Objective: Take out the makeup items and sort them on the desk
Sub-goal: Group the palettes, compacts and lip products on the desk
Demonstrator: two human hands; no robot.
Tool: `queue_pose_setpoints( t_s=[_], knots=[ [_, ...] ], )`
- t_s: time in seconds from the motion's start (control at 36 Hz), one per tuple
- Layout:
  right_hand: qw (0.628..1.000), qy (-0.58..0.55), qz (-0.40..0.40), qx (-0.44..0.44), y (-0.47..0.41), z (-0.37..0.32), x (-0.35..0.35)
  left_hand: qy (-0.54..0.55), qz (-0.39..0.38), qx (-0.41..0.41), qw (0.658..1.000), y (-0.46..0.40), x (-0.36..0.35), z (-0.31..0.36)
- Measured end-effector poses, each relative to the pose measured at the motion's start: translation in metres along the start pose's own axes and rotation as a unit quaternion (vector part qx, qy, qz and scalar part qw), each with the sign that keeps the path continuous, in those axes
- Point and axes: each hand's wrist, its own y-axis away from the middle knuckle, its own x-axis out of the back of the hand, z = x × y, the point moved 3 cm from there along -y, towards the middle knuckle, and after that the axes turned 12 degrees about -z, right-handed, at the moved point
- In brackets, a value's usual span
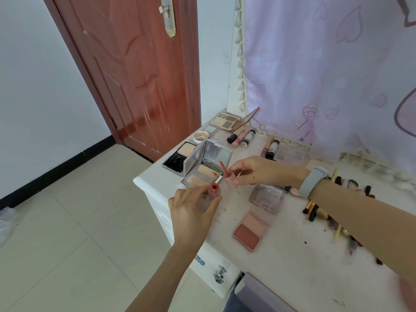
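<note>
Your left hand [193, 212] is wrapped around a small clear lip gloss bottle [210, 197], fingers curled about its body, its red open neck pointing up. Your right hand [258, 171] pinches the bottle's clear cap [229, 177] between thumb and fingertips, and the red-tipped wand [222, 168] sticks out of the cap, up and to the left, clear of the bottle. A grey band [311, 181] sits on your right wrist.

Both hands hover over the near left corner of the white desk [292, 255]. Just behind the wand stands an open powder compact [206, 167] with its mirrored lid raised. To its left lies a black-edged compact [179, 157], and beyond that a small round pot [201, 136] and an open eyeshadow palette [225, 120]. Several tubes [244, 138] lie in a row near the pink curtain [326, 64]. In front of your right hand lies a two-tone blush palette [249, 231] with its clear lid [266, 197] folded back. Brushes [315, 210] are scattered under your right forearm.
</note>
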Motion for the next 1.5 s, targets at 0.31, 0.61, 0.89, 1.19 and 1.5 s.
queue_pose_setpoints(
  t_s=[0.31, 0.61, 0.89, 1.19, 1.5],
  knots=[
    [0.993, 0.114, -0.001, 0.014, -0.008, -0.003, -0.006, -0.008, -0.003, 0.017, 1.0, -0.001, -0.007, 0.003],
    [0.991, 0.132, -0.007, 0.007, -0.017, -0.004, -0.003, -0.019, -0.001, 0.019, 1.0, -0.004, -0.008, 0.008],
    [0.991, 0.134, 0.001, 0.007, -0.016, -0.004, -0.003, -0.036, -0.001, 0.019, 0.999, -0.003, -0.01, 0.006],
    [0.988, 0.156, 0.004, -0.015, -0.016, -0.002, -0.004, -0.043, -0.015, 0.023, 0.999, -0.002, -0.009, 0.005],
    [0.993, 0.055, 0.1, -0.003, 0.006, 0.006, 0.034, -0.029, 0.065, 0.004, 0.997, 0.002, 0.008, -0.01]
  ],
)
